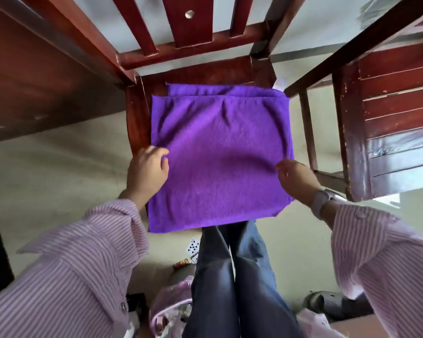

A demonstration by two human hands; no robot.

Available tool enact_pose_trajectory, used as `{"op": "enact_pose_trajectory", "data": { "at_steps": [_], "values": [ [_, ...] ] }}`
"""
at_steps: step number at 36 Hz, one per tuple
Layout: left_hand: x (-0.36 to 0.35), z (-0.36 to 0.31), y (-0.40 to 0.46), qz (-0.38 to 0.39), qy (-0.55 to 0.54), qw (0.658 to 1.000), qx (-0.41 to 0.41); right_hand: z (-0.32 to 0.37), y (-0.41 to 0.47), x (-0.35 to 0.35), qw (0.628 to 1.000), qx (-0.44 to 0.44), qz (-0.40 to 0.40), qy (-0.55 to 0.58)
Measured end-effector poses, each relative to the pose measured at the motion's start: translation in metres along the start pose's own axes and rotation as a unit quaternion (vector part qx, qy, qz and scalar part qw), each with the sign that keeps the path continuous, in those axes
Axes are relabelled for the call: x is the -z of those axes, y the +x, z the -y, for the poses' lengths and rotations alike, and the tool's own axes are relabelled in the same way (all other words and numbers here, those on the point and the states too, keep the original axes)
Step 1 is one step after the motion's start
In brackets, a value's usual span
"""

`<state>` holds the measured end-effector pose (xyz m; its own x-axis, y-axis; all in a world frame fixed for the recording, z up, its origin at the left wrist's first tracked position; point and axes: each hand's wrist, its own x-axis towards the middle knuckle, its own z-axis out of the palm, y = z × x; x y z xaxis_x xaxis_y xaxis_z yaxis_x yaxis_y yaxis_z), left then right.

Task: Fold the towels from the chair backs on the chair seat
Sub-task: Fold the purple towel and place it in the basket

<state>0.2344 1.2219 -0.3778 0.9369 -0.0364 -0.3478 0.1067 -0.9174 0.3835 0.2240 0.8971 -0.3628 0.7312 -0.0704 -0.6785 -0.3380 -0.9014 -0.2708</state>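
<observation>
A: Closest to the camera first: left hand (148, 167) at the left edge of the purple towel (217, 154), fingers curled in, pinching the cloth about halfway up that side. Right hand (296, 176), watch (321, 202) on the wrist, at the opposite edge, fingertips bunched onto the fabric. Looks like a pinch too, though hard to see for sure.

B: And where's the towel itself?

A: Flat on the chair seat (137, 118), near edge drooping over the front. Already doubled at least once, judging by the two stitched hems stacked and a bit offset at the far side. Small white tag (279, 83) poking out at the far right corner.

B: So roughly halfway?

A: Probably. First fold done, still wide, so likely another fold to go, maybe two. Grip at mid-height hints at bringing one half over the other.

B: More towels left?

A: Can't say. Bare slats on the chair back (188, 25) beyond, nothing hanging there. Second chair (388, 106) on the right mostly cut off.
</observation>
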Motion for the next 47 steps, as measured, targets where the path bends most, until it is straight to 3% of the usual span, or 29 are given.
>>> {"op": "enact_pose_trajectory", "data": {
  "at_steps": [5, 12, 16, 25, 34, 36, 41, 47],
  "values": [
    [-0.002, -0.011, 0.062, -0.036, 0.026, 0.998, -0.043, 0.021, 0.048, 0.020, 0.996, 0.030, -0.077, 0.018],
    [-0.002, -0.016, 0.119, 0.003, 0.079, 0.997, -0.025, 0.030, 0.099, 0.038, 0.981, 0.066, -0.184, -0.019],
    [0.003, -0.011, 0.130, -0.020, 0.118, 0.993, -0.002, 0.029, 0.117, 0.047, 0.978, 0.112, -0.166, -0.059],
    [0.019, -0.001, 0.126, 0.010, 0.102, 0.994, 0.023, 0.027, 0.118, 0.055, 0.974, 0.129, -0.147, -0.110],
    [0.043, -0.047, 0.127, 0.067, -0.084, 0.987, -0.118, 0.008, 0.107, 0.059, 0.977, 0.136, -0.123, -0.107],
    [0.034, -0.045, 0.137, 0.076, -0.051, 0.988, -0.125, 0.007, 0.108, 0.058, 0.977, 0.132, -0.135, -0.094],
    [0.008, -0.034, 0.152, 0.052, 0.007, 0.998, -0.046, 0.001, 0.111, 0.057, 0.980, 0.126, -0.153, -0.022],
    [0.005, -0.037, 0.144, 0.017, 0.051, 0.996, -0.076, -0.022, 0.112, 0.062, 0.986, 0.122, -0.114, 0.017]
  ]
}}
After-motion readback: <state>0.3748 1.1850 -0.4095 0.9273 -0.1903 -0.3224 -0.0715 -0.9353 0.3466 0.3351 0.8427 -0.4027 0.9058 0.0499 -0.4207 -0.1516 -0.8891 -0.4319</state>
